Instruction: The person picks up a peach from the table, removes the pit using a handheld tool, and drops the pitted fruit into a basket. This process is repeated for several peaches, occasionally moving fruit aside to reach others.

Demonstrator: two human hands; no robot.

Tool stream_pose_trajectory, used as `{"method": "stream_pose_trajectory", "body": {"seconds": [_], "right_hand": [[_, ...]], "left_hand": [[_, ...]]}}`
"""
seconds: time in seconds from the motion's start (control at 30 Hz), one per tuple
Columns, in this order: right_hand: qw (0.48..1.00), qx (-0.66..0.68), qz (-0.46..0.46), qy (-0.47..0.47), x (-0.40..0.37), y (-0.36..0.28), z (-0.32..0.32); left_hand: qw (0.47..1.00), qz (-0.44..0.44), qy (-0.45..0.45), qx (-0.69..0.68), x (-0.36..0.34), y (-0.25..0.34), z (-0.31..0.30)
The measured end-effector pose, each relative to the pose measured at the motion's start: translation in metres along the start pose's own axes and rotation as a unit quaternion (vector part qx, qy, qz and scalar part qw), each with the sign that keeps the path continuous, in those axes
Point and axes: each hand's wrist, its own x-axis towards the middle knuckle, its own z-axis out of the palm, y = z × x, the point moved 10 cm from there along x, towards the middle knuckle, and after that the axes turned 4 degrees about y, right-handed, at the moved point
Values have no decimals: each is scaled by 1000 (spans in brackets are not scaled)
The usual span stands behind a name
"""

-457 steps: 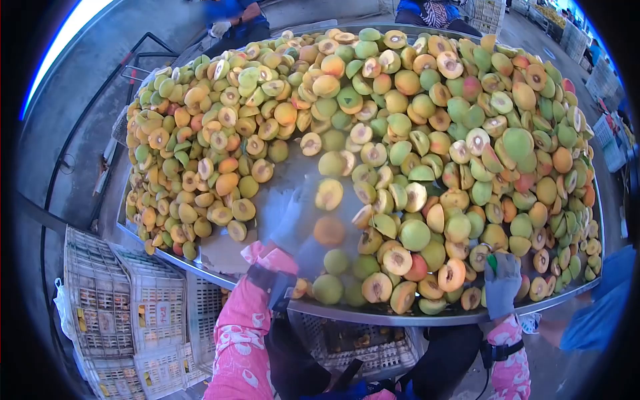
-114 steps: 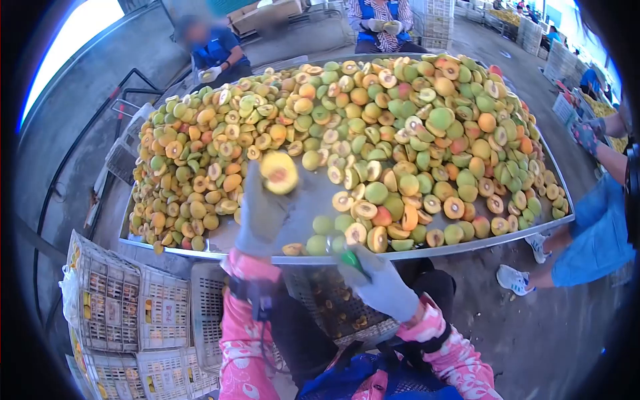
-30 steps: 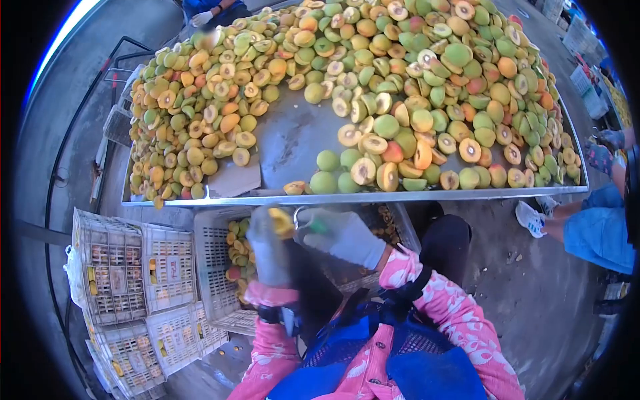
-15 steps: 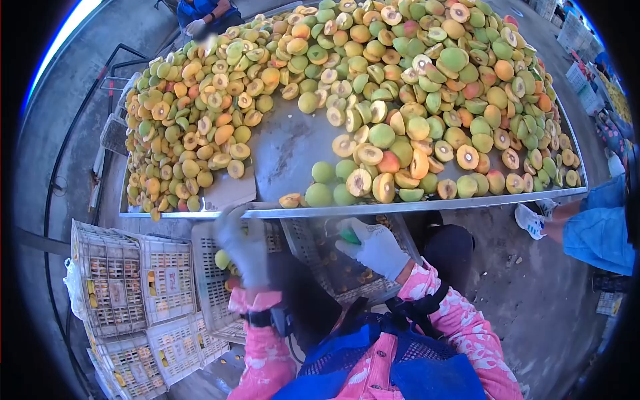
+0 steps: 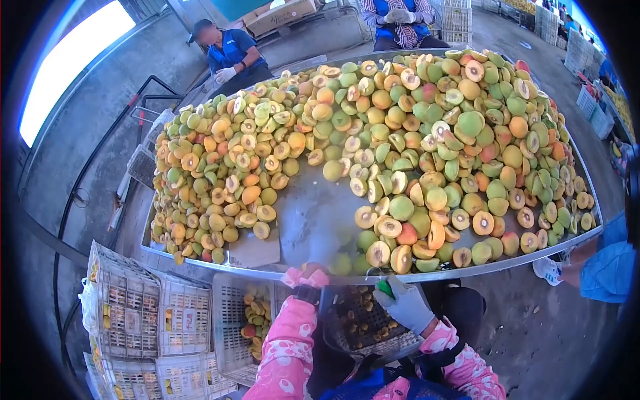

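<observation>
My left hand (image 5: 319, 235) in a grey glove reaches over the front rim of the metal table (image 5: 467, 268). It is smeared by motion above the bare patch, close to whole green fruits (image 5: 341, 264). Its fingers cannot be made out. My right hand (image 5: 405, 305), also gloved, stays below the rim, shut on a green-handled tool (image 5: 385, 288). Halved and whole peaches (image 5: 427, 133) are heaped across the table.
Under the rim stands a crate of pits (image 5: 363, 320), and left of it a crate of fruit halves (image 5: 255, 319). Empty white crates (image 5: 130, 313) are stacked at lower left. People in blue stand at the far side (image 5: 230, 57) and on the right (image 5: 607, 267).
My left hand rose from the crates below the rim up onto the table. My right hand stayed low with the tool. The view tilted up, showing more of the far side.
</observation>
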Motion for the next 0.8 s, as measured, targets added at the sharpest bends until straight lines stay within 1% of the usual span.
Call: {"method": "stream_pose_trajectory", "body": {"seconds": [0.03, 0.07, 0.1, 0.13, 0.17, 0.2, 0.27, 0.3, 0.33, 0.37, 0.4, 0.47, 0.5, 0.53, 0.57, 0.6, 0.63, 0.67, 0.7, 0.73, 0.77, 0.8], "right_hand": [[999, 10, -32, 18, 1, -9, -2], [999, 11, -30, 15, 2, -6, 4], [995, -19, -92, 28, 2, -11, 10], [986, -51, -152, 41, -2, -21, 11], [998, 3, -62, 26, 1, -11, 15], [998, -8, -47, 30, -1, -18, 13], [1000, 9, -14, -2, -3, -25, 8], [1000, -12, -7, 8, -9, -25, 5], [999, 29, 2, 39, -11, -25, 2], [995, 80, 8, 65, -10, -27, -2], [995, 80, 5, 65, -10, -27, -3], [998, 5, 7, 55, -15, -28, -3], [1000, 6, 16, 24, -13, -36, -6], [999, 30, 19, 19, -14, -37, -5], [998, 48, 2, 40, -14, -40, -6], [995, 66, -20, 67, -9, -43, -10], [995, 72, -18, 66, -3, -41, -9], [996, 77, 17, 29, 2, -32, 0], [995, 80, 50, -12, 5, -25, 9], [995, 84, 52, -19, 9, -26, 14], [995, 92, 43, -6, 13, -30, 16], [994, 100, 35, 8, 17, -33, 17]], "left_hand": [[1000, -7, -5, 0, -4, -3, -2], [1000, -13, -11, 0, -8, -7, -3], [1000, -15, -14, -1, -10, -17, -2], [996, -3, -5, 93, -6, -31, 2], [983, 15, -1, 184, -6, -32, 1], [984, 21, -17, 175, -12, -37, 2], [983, 161, 3, 85, -24, 15, -7], [983, 173, -1, 65, -31, 29, 2], [978, 186, 0, 99, -35, 39, 6], [971, 192, 4, 142, -35, 44, 5], [971, 192, 7, 143, -27, 39, 10], [959, 198, 35, 199, -15, 22, 27], [967, 170, 12, 191, -9, 14, 28], [973, 142, -10, 181, -3, 5, 30], [995, 75, -18, 55, -2, -2, 20], [997, 15, -19, -72, 2, -7, 10], [998, 12, -20, -66, -1, -13, 8], [983, 90, -19, -161, -10, -2, 4], [953, 165, -15, -255, -22, 7, -3], [954, 158, -13, -253, -30, 5, -2], [934, 94, -27, -345, -37, 2, 2], [900, 29, -39, -433, -45, 0, 8]]}}
